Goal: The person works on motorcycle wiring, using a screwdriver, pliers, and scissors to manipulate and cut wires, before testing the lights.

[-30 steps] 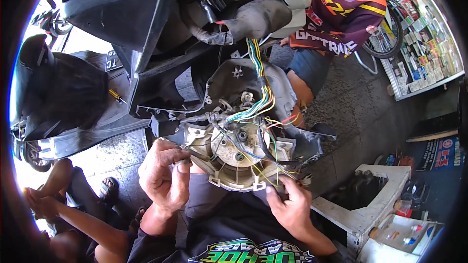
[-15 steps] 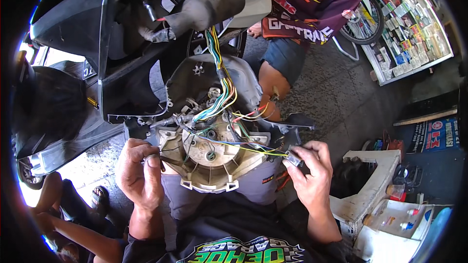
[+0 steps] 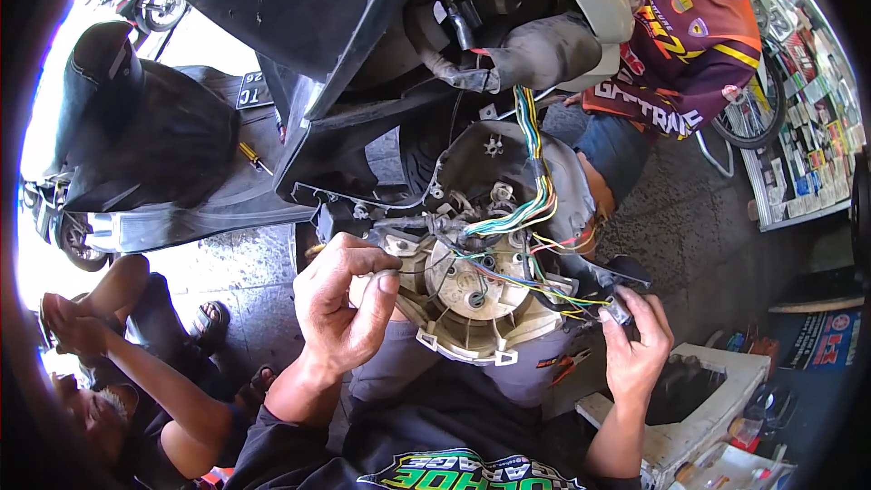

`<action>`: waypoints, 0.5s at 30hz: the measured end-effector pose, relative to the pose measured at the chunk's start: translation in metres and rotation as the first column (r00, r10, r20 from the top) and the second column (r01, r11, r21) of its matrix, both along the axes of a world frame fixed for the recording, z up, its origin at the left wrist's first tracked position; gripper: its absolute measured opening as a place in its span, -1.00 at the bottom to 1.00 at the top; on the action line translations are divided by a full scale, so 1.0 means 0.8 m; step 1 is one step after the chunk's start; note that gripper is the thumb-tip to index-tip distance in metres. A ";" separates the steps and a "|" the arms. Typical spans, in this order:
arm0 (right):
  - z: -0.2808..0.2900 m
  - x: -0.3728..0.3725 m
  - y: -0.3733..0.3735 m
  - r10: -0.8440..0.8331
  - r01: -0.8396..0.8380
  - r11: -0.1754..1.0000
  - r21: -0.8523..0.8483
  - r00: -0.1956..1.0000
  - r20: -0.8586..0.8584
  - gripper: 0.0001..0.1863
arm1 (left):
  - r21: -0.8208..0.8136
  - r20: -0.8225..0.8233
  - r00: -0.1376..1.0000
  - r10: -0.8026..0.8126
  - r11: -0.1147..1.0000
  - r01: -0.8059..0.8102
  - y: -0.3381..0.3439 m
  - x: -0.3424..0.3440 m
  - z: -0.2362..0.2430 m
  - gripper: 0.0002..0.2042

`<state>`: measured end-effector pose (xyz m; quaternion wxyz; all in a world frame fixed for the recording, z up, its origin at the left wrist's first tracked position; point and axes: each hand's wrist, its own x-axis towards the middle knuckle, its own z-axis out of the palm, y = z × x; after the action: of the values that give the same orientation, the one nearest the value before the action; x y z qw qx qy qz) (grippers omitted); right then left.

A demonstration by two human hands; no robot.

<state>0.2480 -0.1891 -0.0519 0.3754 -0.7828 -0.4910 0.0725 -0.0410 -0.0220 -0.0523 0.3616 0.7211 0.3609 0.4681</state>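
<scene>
A dusty white plastic housing with a round back (image 3: 445, 283) rests over my lap, joined to a dark cowl (image 3: 567, 168). A bundle of coloured wires (image 3: 547, 192) drops from the scooter's front into it. At the housing's left edge, my left hand (image 3: 340, 313) pinches what looks like a thin dark wire (image 3: 419, 269); its end is hidden by the fingers. My right hand (image 3: 640, 345), off the right edge, grips a small greyish wire connector (image 3: 619, 312) between thumb and fingers. Yellow, blue and green wires (image 3: 553, 292) run from that connector across the housing.
The scooter's dark body panel (image 3: 299, 14) rises ahead. A yellow-handled screwdriver (image 3: 255, 157) lies on another scooter's footboard at left. Orange-handled pliers (image 3: 570, 365) sit beside my leg. One person (image 3: 680, 45) crouches ahead right, another (image 3: 172, 390) sits at left. A whitish frame (image 3: 753, 372) stands at right.
The view has swung left, so everything sits further right in the picture. Both hands keep their holds, the left one at the housing's edge and the right one on the connector.
</scene>
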 end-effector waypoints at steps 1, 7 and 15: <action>0.002 -0.002 -0.001 -0.003 0.003 1.000 0.002 1.000 0.000 -0.66 | -0.018 -0.001 1.000 -0.021 1.000 0.021 0.001 -0.002 -0.001 -0.88; -0.005 0.003 -0.006 0.015 -0.016 1.000 0.026 0.999 0.028 -0.64 | -0.007 -0.298 0.932 -0.205 0.977 0.213 0.020 0.023 0.044 -0.67; -0.003 0.001 -0.007 0.024 -0.026 0.999 0.041 0.999 0.044 -0.64 | 0.110 -0.448 0.863 -0.235 0.943 0.314 0.035 0.060 0.051 -0.78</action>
<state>0.2489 -0.1946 -0.0547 0.3800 -0.7700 -0.5101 0.0500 0.0067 0.0057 -0.0114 0.2699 0.8798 0.2812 0.2721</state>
